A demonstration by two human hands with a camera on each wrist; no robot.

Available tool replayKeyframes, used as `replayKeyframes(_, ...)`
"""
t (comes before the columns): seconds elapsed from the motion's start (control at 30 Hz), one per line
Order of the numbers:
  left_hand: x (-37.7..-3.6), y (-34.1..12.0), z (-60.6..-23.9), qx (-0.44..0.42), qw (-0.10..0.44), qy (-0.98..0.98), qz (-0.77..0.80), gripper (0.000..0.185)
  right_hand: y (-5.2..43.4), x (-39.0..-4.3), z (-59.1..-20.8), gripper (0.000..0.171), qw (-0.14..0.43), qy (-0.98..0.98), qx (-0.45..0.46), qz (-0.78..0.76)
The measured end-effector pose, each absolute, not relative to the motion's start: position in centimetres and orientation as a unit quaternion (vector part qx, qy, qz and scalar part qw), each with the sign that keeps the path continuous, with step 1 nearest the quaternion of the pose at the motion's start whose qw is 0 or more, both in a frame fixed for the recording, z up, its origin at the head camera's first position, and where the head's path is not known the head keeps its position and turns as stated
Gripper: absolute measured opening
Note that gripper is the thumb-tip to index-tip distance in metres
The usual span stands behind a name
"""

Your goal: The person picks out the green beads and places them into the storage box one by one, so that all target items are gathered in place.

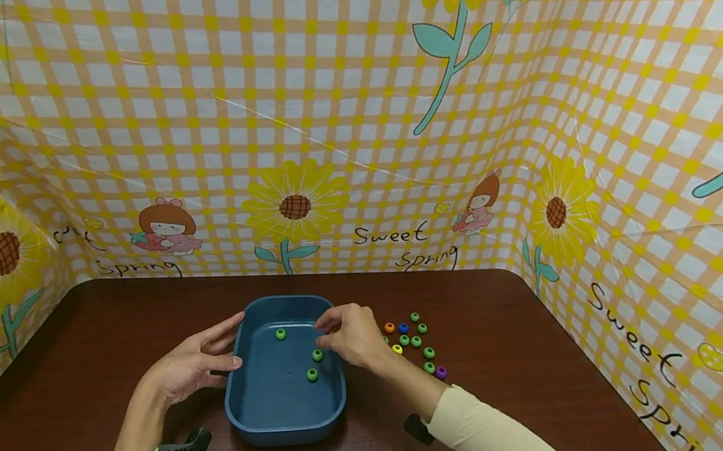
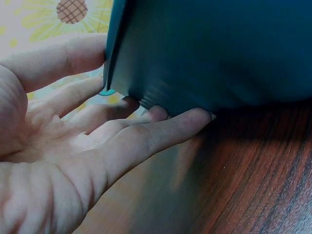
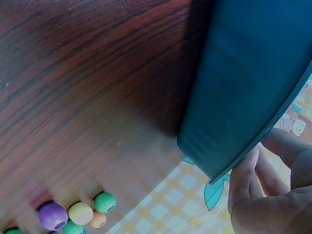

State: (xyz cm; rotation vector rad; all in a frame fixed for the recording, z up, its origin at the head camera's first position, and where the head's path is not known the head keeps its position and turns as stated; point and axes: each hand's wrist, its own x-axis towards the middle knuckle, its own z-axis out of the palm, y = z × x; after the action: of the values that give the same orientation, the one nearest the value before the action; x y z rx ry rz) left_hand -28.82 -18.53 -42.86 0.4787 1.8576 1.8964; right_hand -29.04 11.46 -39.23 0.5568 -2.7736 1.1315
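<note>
Dark wood table, walled by a gingham sunflower cloth, carries a blue tray at its centre. At left, the left hand lies flat against the tray's outer wall, fingers straight and touching its base, thumb near the rim, gripping nothing. Three green beads already lie inside the tray. Over its right rim, the right hand bunches its fingertips together; whether they pinch a bead cannot be told. Further right, a loose cluster of beads waits on the table just beside the tray — mostly green, with orange, blue, yellow and purple — so the sorting looks under way but far from finished.
</note>
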Motion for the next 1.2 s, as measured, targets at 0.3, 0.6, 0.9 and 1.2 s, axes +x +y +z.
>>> replayKeyframes(0.3,-28.8,-18.4,-42.8,0.171,0.219,0.672,0.686,0.087,11.6,-29.2,-39.0,0.014,0.044,-0.907,0.183,0.376)
replayKeyframes(0.6,-29.1,-18.4,-42.8,0.176,0.223,0.672,0.684,0.086,11.5,-28.9,-38.6,0.013,0.043,-0.901,0.182,0.392)
replayKeyframes(0.9,-28.9,-18.3,-42.8,0.179,0.225,0.672,0.682,0.086,12.1,-28.6,-38.0,0.017,0.047,-0.898,0.183,0.397)
replayKeyframes(1.2,-28.7,-18.4,-42.6,0.182,0.225,0.675,0.679,0.087,14.1,-28.5,-38.0,0.017,0.061,-0.904,0.164,0.39)
